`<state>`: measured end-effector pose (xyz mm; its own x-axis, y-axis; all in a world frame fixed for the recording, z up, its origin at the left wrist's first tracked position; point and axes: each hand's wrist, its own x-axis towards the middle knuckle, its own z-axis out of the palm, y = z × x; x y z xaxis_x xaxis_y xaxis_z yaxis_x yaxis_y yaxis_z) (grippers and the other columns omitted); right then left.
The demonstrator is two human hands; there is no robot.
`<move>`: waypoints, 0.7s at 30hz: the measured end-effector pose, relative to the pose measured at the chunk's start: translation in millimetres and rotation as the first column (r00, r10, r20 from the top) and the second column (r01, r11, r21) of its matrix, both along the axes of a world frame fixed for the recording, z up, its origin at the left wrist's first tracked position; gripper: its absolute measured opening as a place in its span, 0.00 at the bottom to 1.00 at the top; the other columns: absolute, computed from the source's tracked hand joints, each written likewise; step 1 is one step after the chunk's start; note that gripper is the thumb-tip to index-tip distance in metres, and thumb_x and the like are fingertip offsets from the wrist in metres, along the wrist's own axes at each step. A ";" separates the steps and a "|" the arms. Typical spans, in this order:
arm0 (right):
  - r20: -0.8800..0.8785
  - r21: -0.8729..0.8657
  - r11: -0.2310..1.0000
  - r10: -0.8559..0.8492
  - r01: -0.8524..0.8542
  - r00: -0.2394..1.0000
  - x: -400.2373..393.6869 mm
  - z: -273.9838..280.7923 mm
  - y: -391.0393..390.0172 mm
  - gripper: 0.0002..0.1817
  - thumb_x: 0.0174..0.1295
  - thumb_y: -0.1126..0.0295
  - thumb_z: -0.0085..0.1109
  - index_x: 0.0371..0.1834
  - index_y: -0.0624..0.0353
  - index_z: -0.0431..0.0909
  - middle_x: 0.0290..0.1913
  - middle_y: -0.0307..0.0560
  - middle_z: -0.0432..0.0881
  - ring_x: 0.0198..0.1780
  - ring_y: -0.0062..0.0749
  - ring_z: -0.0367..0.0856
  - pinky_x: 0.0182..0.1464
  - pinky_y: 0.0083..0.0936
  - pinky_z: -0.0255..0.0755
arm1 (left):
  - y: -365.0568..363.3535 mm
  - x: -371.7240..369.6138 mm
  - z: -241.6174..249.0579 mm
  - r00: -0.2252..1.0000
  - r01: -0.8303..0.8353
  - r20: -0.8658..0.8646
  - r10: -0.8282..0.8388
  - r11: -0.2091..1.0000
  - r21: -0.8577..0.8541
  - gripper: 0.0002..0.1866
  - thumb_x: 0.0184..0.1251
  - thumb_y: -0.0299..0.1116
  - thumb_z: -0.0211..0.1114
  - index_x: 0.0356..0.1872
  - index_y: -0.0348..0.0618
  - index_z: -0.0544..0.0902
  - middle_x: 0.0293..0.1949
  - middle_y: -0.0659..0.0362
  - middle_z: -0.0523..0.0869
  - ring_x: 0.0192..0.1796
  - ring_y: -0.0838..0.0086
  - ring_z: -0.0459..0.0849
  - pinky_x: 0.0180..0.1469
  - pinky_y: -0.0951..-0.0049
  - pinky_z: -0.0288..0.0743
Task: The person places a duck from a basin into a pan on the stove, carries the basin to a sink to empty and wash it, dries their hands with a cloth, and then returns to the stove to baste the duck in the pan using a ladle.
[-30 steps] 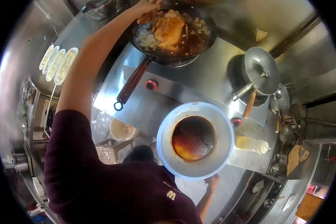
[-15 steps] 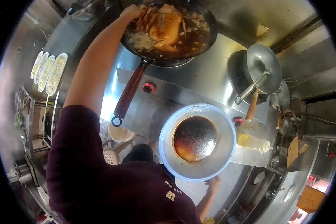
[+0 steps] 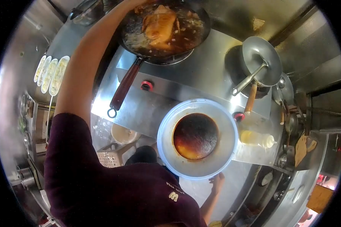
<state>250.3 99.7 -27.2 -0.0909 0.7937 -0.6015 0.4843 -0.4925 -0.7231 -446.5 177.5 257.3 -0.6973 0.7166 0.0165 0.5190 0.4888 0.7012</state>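
Observation:
My left arm stretches over the wok (image 3: pixel 155 55) at the top. My left hand (image 3: pixel 135 3) is mostly cut off by the upper edge, by the wok's far left rim, so its fingers are hidden. A whole browned bird (image 3: pixel 160 28) lies in dark liquid with pale chopped pieces. Below the stove front, a round basin (image 3: pixel 225 155) with a pale blue rim holds dark brown sauce (image 3: pixel 195 134). At the basin's lower right rim is my right hand (image 3: pixel 216 182), fingers apart; whether they touch the rim is hard to tell.
Another wok (image 3: pixel 250 47) with a ladle (image 3: pixel 250 78) stands on the right burner. A squeeze bottle (image 3: pixel 257 139) of yellowish liquid lies right of the basin. Several narrow white dishes (image 3: pixel 60 75) line the left side. A plastic basket (image 3: pixel 111 157) sits on the floor.
The whole view has shifted slightly, with the stove and basin now higher and farther left. My left hand has gone mostly out of the top of the picture. My right hand's fingers have spread.

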 end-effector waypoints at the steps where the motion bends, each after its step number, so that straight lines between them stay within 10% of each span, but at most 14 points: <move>1: -0.010 -0.004 1.000 -0.004 0.004 1.000 1.2 1.0 0.6 0.13 0.56 0.67 0.44 0.29 0.68 0.71 0.18 0.45 0.73 0.14 0.25 0.71 0.14 0.17 0.62 | 5.8 22.6 8.9 0.998 -0.067 0.016 0.066 0.998 0.019 0.18 0.65 0.39 0.48 0.52 0.40 0.70 0.49 0.53 0.74 0.45 0.65 0.74 0.41 0.65 0.69; 5: -0.004 -0.018 0.999 -0.035 0.035 0.999 10.7 1.2 -2.3 0.13 0.56 0.67 0.46 0.31 0.69 0.72 0.20 0.47 0.75 0.14 0.25 0.71 0.13 0.16 0.62 | 42.0 43.6 4.3 0.989 0.149 0.029 -0.146 0.975 -0.163 0.16 0.62 0.38 0.51 0.46 0.40 0.75 0.43 0.50 0.77 0.43 0.64 0.75 0.39 0.66 0.68; 7: -0.003 -0.033 0.998 -0.052 0.052 0.999 18.9 -1.0 -4.9 0.13 0.55 0.67 0.46 0.33 0.69 0.72 0.21 0.48 0.75 0.14 0.25 0.71 0.13 0.16 0.62 | 68.0 40.8 -18.3 0.951 0.136 -0.211 -0.227 0.917 -0.374 0.15 0.62 0.38 0.51 0.45 0.40 0.76 0.40 0.51 0.78 0.37 0.67 0.75 0.38 0.66 0.67; 8: 0.003 -0.039 0.998 -0.057 0.057 0.998 22.0 -0.7 -7.0 0.13 0.55 0.68 0.47 0.33 0.69 0.72 0.21 0.48 0.76 0.14 0.25 0.71 0.13 0.16 0.62 | 91.6 -12.5 -87.5 0.806 0.130 -0.531 -0.261 0.954 -0.272 0.31 0.62 0.53 0.46 0.51 0.31 0.69 0.46 0.41 0.74 0.44 0.55 0.76 0.44 0.57 0.71; 9: 0.010 -0.045 0.997 -0.064 0.064 0.998 25.1 -0.3 -9.2 0.13 0.55 0.68 0.47 0.34 0.69 0.72 0.21 0.49 0.76 0.14 0.25 0.71 0.13 0.16 0.62 | 108.2 -23.1 -95.5 0.832 0.119 -0.411 -0.373 0.844 -0.524 0.33 0.60 0.55 0.46 0.55 0.33 0.65 0.50 0.42 0.71 0.50 0.53 0.72 0.51 0.54 0.66; 11: 0.022 -0.053 0.995 -0.084 0.085 0.996 30.9 0.7 -14.8 0.13 0.55 0.68 0.47 0.35 0.69 0.72 0.22 0.49 0.76 0.14 0.25 0.71 0.13 0.16 0.62 | 129.6 -46.8 -146.9 0.743 0.050 -0.557 -0.370 0.861 -0.506 0.33 0.61 0.55 0.46 0.57 0.35 0.64 0.54 0.45 0.68 0.54 0.55 0.69 0.54 0.56 0.65; 12: 0.028 -0.056 0.994 -0.097 0.098 0.995 33.1 1.6 -18.6 0.13 0.55 0.68 0.47 0.35 0.69 0.72 0.22 0.49 0.76 0.14 0.25 0.71 0.13 0.16 0.62 | 92.7 65.1 -62.4 0.803 0.033 -0.415 -0.428 0.727 -0.686 0.34 0.60 0.55 0.47 0.59 0.37 0.61 0.55 0.46 0.67 0.55 0.55 0.68 0.55 0.56 0.63; 15: 0.046 -0.068 0.990 -0.120 0.123 0.992 38.5 -0.8 -27.8 0.13 0.54 0.68 0.47 0.35 0.69 0.72 0.21 0.50 0.76 0.14 0.26 0.72 0.13 0.17 0.62 | 112.5 43.1 -95.7 0.782 0.135 -0.385 -0.490 0.737 -0.662 0.30 0.50 0.55 0.55 0.45 0.37 0.76 0.47 0.48 0.77 0.47 0.57 0.76 0.49 0.64 0.67; 21: 0.026 -0.051 0.993 -0.109 0.110 0.994 41.3 -9.0 -38.5 0.14 0.53 0.66 0.48 0.34 0.68 0.72 0.21 0.50 0.76 0.14 0.27 0.72 0.13 0.17 0.62 | 86.1 85.2 -53.7 0.811 0.139 -0.273 -0.518 0.624 -0.769 0.29 0.54 0.55 0.55 0.44 0.38 0.75 0.49 0.47 0.73 0.45 0.59 0.74 0.46 0.57 0.68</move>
